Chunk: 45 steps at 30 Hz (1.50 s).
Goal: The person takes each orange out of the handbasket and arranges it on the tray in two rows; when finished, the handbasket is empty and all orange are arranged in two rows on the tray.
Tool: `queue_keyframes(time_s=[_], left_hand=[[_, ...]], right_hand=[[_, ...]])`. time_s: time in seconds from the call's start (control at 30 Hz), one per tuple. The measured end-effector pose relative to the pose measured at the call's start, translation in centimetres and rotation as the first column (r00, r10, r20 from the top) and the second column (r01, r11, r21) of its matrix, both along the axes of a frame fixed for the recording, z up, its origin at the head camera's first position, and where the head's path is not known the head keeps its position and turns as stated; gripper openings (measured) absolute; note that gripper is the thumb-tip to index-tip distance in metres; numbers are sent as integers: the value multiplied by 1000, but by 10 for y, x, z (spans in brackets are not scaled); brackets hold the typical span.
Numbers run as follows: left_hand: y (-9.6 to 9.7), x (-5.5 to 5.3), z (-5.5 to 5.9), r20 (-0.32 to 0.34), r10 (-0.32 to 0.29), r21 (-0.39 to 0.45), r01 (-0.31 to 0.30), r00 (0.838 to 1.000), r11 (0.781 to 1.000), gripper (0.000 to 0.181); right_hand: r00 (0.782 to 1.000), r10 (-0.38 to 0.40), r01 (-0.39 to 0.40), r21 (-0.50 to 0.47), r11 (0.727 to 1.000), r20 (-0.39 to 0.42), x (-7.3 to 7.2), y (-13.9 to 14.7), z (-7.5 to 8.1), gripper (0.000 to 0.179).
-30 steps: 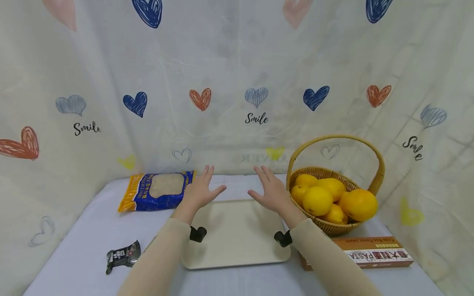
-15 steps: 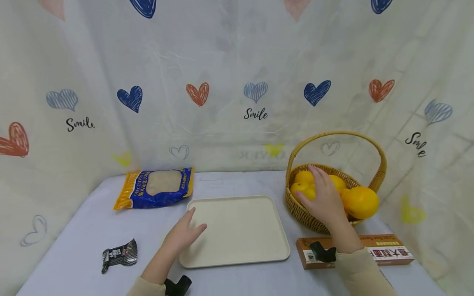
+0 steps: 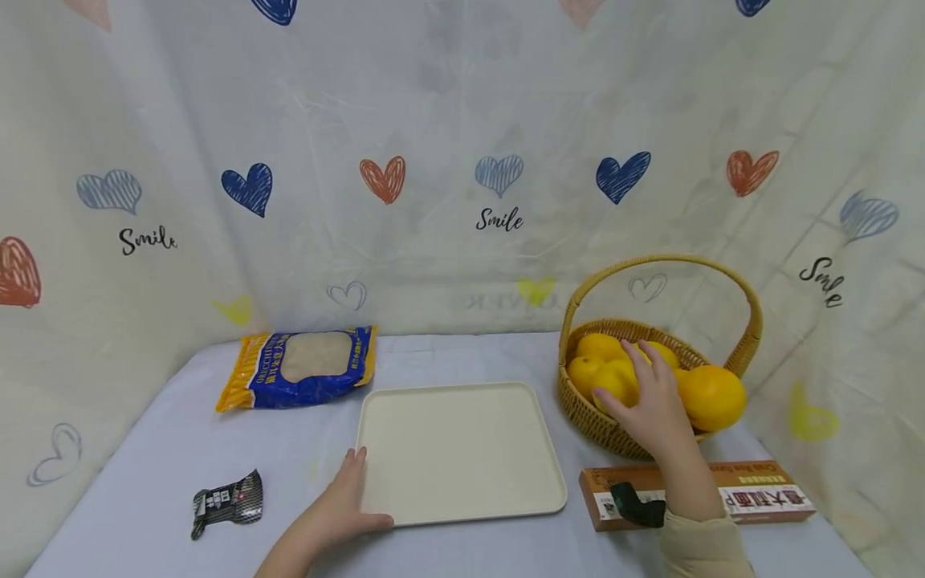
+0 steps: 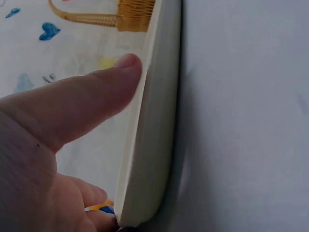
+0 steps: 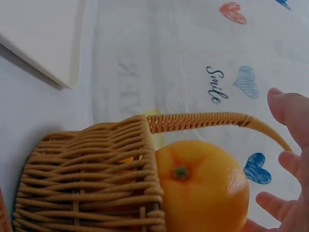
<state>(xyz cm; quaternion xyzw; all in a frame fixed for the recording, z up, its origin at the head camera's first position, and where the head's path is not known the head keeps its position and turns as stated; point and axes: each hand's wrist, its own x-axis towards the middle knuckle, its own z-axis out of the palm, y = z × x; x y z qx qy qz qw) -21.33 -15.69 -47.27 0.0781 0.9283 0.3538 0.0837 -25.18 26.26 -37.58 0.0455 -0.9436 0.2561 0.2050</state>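
My left hand [image 3: 334, 510] is at the near left corner of the cream rectangular tray [image 3: 462, 453]. Its fingers lie along the left rim, and in the left wrist view the straight thumb [image 4: 104, 89] is right at the near rim. Over the wicker basket [image 3: 603, 433] of oranges hovers my right hand [image 3: 659, 413], fingers spread and nothing held. It partly hides the fruit beneath. The right wrist view shows one orange [image 5: 203, 186] with a green stem end above the basket's rim, the fingers just beyond it.
A blue and yellow pasta bag [image 3: 299, 369] lies at the back left. Nearer, on the left, is a small black packet [image 3: 229, 503]. A brown pasta box [image 3: 766, 494] lies before the basket, under my right forearm. The basket's tall handle [image 3: 665, 261] arches over the fruit.
Both hands were raised over the tray. The left has come down and back to the tray's near left corner; the right has moved right, over the oranges. The view has shifted slightly.
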Motion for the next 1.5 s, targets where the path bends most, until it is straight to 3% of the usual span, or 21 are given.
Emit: queue_keyframes(time_s=[0.13,0.4,0.63,0.77,0.97,1.17,1.37,1.5], left_hand=[[-8,1,-5,20,-18,7,18,1000,1000,119],[-16,-1,1,87,-8,29,5,996,1000,120],[-16,-5,1,116,-17,38,12,993,999,119],[-16,-7,1,112,-15,26,12,994,1000,119],[-18,-6,0,116,-14,19,12,993,1000,119],[-19,-5,-1,112,-17,19,15,994,1000,118],[-20,-6,0,112,-22,0,22,993,1000,117],[-19,-6,0,122,-24,-5,25,992,1000,116]], right_hand=[[999,26,-27,1,1000,21,1,4,-3,77],[995,92,-93,1,996,40,-4,13,-8,71],[983,109,-116,35,993,150,-4,18,-8,73],[979,110,-120,49,992,174,-6,21,-10,72],[980,110,-124,71,990,168,-9,23,-16,69],[989,93,-103,84,991,114,-12,24,-18,64],[993,109,-107,-56,993,49,-12,23,-16,59],[991,129,-121,-195,973,28,-12,22,-16,52]])
